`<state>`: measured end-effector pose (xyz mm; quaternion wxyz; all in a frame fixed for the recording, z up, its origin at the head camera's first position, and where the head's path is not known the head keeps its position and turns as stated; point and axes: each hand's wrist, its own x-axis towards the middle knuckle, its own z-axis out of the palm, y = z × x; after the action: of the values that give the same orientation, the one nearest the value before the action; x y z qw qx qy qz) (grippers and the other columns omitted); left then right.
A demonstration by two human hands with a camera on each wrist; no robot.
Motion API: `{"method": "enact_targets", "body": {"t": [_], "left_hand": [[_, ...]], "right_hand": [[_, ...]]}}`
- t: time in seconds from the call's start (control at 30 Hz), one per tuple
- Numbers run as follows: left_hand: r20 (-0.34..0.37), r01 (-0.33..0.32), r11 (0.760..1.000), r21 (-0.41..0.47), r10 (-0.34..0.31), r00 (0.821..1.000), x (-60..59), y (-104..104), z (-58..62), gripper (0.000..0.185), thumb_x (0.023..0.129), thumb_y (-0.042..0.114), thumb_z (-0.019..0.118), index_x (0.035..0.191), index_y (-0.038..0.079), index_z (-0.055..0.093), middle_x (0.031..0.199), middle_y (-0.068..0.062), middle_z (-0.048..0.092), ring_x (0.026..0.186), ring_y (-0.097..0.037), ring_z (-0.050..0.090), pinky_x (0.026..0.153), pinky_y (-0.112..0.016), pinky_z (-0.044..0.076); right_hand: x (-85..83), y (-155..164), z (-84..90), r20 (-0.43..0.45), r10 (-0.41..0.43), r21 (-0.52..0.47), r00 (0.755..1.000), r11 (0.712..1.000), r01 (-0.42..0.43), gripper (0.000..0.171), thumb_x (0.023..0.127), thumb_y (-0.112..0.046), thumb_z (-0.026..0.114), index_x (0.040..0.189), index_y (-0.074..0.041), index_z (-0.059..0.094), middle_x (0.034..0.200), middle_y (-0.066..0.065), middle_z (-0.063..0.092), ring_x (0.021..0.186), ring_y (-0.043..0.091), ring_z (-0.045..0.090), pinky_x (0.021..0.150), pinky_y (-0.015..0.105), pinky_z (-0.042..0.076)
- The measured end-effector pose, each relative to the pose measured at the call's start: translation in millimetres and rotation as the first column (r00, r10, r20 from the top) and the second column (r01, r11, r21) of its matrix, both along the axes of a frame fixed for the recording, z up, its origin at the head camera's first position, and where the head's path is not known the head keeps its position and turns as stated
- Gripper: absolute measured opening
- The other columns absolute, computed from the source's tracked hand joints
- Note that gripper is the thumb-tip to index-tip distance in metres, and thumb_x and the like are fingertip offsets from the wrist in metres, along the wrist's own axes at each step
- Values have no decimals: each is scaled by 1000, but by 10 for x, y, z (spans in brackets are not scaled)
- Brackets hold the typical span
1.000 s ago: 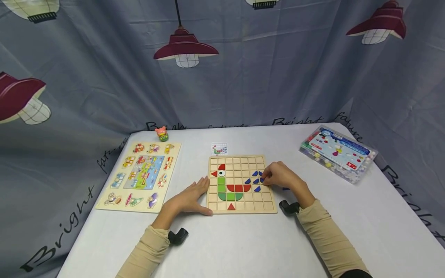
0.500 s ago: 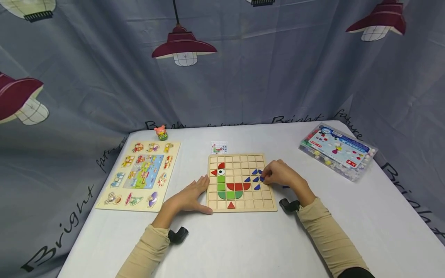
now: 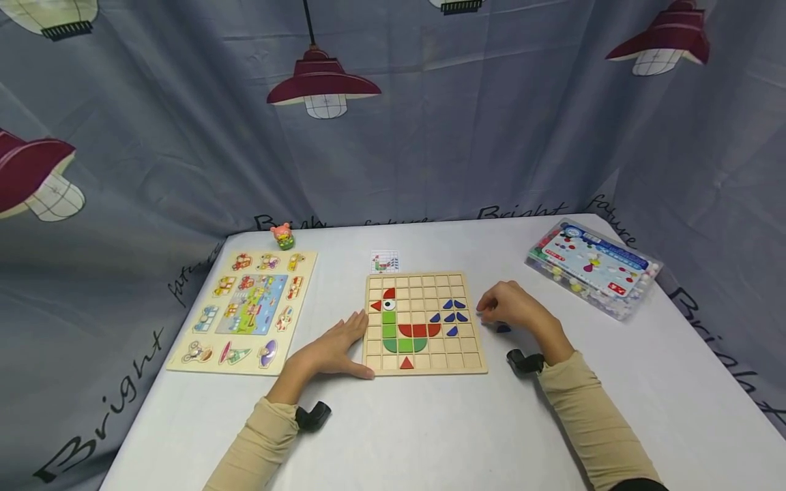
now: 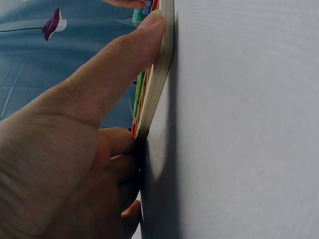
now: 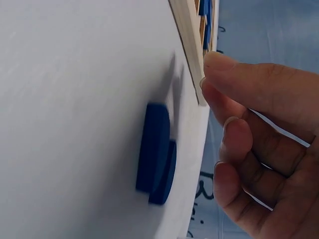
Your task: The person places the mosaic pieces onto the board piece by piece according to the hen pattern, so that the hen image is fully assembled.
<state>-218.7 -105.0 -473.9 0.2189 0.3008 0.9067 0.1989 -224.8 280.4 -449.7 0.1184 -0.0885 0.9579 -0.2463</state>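
Observation:
A square wooden grid board [image 3: 473,361] lies mid-table in the head view, bearing red, green and blue pieces in a bird-like figure. My left hand [image 3: 334,346] rests flat along its left edge; the left wrist view has the thumb [image 4: 119,69] on the board's rim. To the right of the board, my right hand [image 3: 512,305] hovers with its fingers loosely bent. Thumb and index tips come close together, nothing visible between them. Below these fingers, two blue pieces [image 5: 153,147] lie on the table, one partly covering the other. Several blue quarter-round pieces [image 3: 452,331] fill cells at the board's right.
A small picture card [image 3: 385,262] lies behind the board. To the left is a wooden picture puzzle [image 3: 245,354], with a small pink-and-green figurine [image 3: 283,236] at its far edge. A clear plastic case [image 3: 594,267] of coloured pieces sits at the back right of the white table [image 3: 430,436].
My right hand has drawn back to the right, off the board, uncovering the blue pieces at the board's right side. The left hand keeps its place on the board's left edge.

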Motion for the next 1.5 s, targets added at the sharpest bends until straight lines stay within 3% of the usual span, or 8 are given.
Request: {"method": "enact_targets", "body": {"t": [0.3, 0.6, 0.93, 1.1, 1.27, 1.5], "left_hand": [[6, -3, 1000, -5, 3, 1000, 1, -12, -1, 117, 73, 56, 78, 156, 4, 14, 165, -12, 7, 153, -26, 6, 127, -43, 8], [15, -7, 1000, -8, 7, 1000, 8, -17, 7, 116, 73, 55, 78, 156, 4, 14, 164, -11, 6, 153, -25, 5, 127, -42, 7], [12, -13, 1000, -2, 13, 1000, 26, -32, -4, 116, 73, 54, 78, 155, 4, 14, 164, -12, 6, 153, -26, 6, 127, -43, 8], [11, -9, 1000, 1, 9, 1000, 26, -31, -25, 117, 73, 55, 78, 155, 3, 14, 164, -12, 6, 153, -26, 5, 127, -43, 8], [9, -3, 1000, -2, 3, 1000, 20, -28, -21, 117, 73, 55, 78, 156, 4, 13, 164, -11, 5, 153, -25, 5, 127, -43, 7], [12, 0, 1000, 7, -1, 1000, 4, -12, -4, 117, 73, 55, 78, 156, 4, 13, 165, -11, 5, 153, -26, 5, 127, -43, 7]], "right_hand": [[40, 61, -46, 19, 2, -18, 1000, 1000, -2, 9, 78, -6, 75, 87, -5, 76, 72, -1, 67, 62, 11, 54, 56, 23, 46], [130, 205, 65, 55, -10, 24, 998, 1000, 9, 6, 74, -10, 80, 77, -9, 75, 72, -2, 69, 65, 12, 55, 59, 24, 47], [260, 301, 124, 231, 11, 85, 973, 996, -32, 10, 72, -14, 83, 72, -12, 74, 70, -3, 67, 66, 12, 53, 58, 24, 44], [238, 270, 91, 210, -39, 100, 977, 995, 19, 10, 74, -16, 82, 76, -10, 73, 74, 0, 67, 70, 15, 53, 60, 25, 44], [188, 195, 56, 134, -97, 78, 986, 993, 87, 16, 75, -19, 82, 80, -7, 73, 76, 2, 66, 70, 16, 53, 59, 26, 44], [147, 128, 23, 76, -100, 68, 992, 993, 95, 13, 76, -14, 79, 84, -5, 73, 77, 2, 66, 69, 15, 53, 59, 25, 44]]}}
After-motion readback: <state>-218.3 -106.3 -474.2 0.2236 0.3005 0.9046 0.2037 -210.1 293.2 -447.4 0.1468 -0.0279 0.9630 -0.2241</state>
